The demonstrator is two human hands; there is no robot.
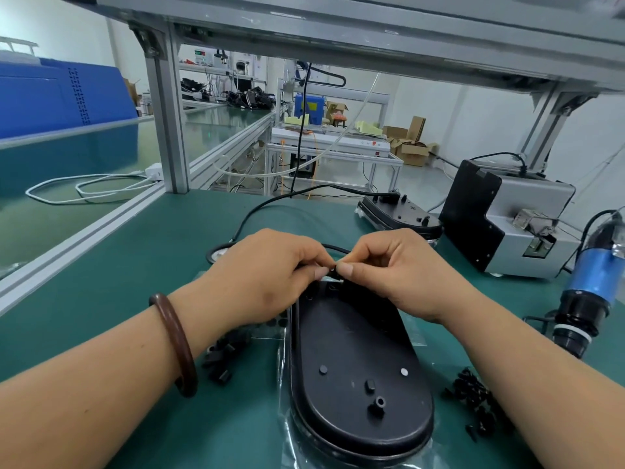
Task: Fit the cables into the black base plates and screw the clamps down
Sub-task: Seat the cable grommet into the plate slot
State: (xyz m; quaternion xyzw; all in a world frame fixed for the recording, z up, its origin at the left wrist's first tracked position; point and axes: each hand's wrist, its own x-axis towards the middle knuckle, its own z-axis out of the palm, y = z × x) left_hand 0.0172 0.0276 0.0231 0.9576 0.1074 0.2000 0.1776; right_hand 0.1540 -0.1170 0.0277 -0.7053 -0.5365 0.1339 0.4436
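Under both hands, oval black base plate (355,360).

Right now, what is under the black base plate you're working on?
The base plate lies on a clear plastic bag spread over the green bench mat. Whatever sits beneath the plate's middle is covered, and both hands hide its far end.

— How do the arms lie?
— Both forearms reach forward and come together in the middle.
— And the hands?
— The left hand (267,269) and the right hand (395,265) meet thumb to thumb, fingers curled, pinching something small and black between the fingertips. The left wrist wears a brown bangle (176,343).
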